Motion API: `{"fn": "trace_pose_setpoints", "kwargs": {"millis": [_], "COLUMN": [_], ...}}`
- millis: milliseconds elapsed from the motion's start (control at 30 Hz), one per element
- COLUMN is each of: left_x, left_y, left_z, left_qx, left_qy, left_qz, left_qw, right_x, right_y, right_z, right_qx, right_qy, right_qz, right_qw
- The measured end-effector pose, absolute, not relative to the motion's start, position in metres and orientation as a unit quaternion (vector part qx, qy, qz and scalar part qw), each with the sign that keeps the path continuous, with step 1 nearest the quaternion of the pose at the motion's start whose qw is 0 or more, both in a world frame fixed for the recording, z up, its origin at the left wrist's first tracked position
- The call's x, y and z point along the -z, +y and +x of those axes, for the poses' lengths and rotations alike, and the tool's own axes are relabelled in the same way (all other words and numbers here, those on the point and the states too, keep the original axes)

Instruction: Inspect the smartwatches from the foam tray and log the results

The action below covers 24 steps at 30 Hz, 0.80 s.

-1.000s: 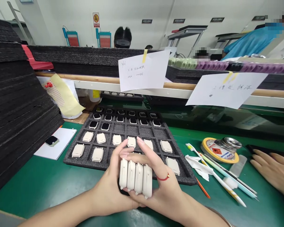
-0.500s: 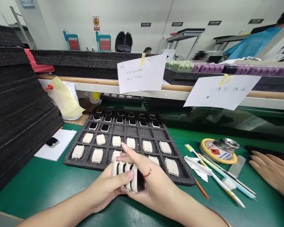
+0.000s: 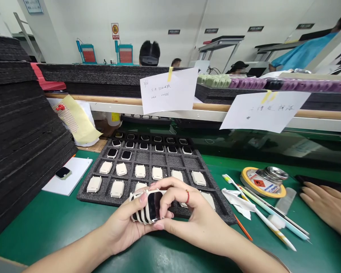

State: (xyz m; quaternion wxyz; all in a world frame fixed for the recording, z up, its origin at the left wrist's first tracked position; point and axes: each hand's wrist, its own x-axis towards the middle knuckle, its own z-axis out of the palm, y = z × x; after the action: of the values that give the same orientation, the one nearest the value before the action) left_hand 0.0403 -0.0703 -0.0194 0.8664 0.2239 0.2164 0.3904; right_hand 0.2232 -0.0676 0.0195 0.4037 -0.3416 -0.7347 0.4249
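My left hand (image 3: pixel 122 223) is closed around a stack of white-cased smartwatches (image 3: pixel 139 216), its thumb across the top. The front smartwatch (image 3: pixel 154 204) of this stack shows its dark, glossy screen. My right hand (image 3: pixel 200 214), wearing a red string bracelet, curls its fingers against that watch's right side and edges, with the thumb at the lower corner. Behind and below my hands lies a black foam tray (image 3: pixel 223 214). Its near rows hold white watches (image 3: pixel 117 188) back side up, and its far rows hold watches (image 3: pixel 159 148) screen up. My right hand hides some near compartments.
Tall black foam sheets (image 3: pixel 22 144) stand at left, beside a watch (image 3: pixel 63 173) on white paper. At right are a yellow-rimmed tin (image 3: pixel 261 184), a toothbrush (image 3: pixel 269 223), a tissue (image 3: pixel 238 201) and another person's hand (image 3: pixel 326 204). A shelf with paper notes (image 3: pixel 169 91) runs behind.
My right hand has shifted from lying along the stack to curling its fingers at the front watch's edge. The stack has turned, so the front screen now faces me more.
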Motion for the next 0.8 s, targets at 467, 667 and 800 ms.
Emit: {"fn": "trace_pose_setpoints", "kwargs": {"millis": [467,667,800], "left_x": [0.022,0.019,0.023], "left_y": [-0.071,-0.072,-0.071], "left_z": [0.039,0.038,0.037], "left_qx": [-0.364,-0.346,-0.349], "left_qy": [0.152,0.153,0.152], "left_qz": [0.283,0.32,0.309], "left_qw": [0.874,0.869,0.872], "right_x": [-0.017,-0.009,-0.008], "right_y": [-0.076,-0.079,-0.077], "right_z": [0.229,0.221,0.221], "right_qx": [-0.272,-0.251,-0.249], "right_qy": [-0.761,-0.812,-0.811], "right_qz": [-0.31,-0.264,-0.267], "right_qw": [0.501,0.455,0.456]}}
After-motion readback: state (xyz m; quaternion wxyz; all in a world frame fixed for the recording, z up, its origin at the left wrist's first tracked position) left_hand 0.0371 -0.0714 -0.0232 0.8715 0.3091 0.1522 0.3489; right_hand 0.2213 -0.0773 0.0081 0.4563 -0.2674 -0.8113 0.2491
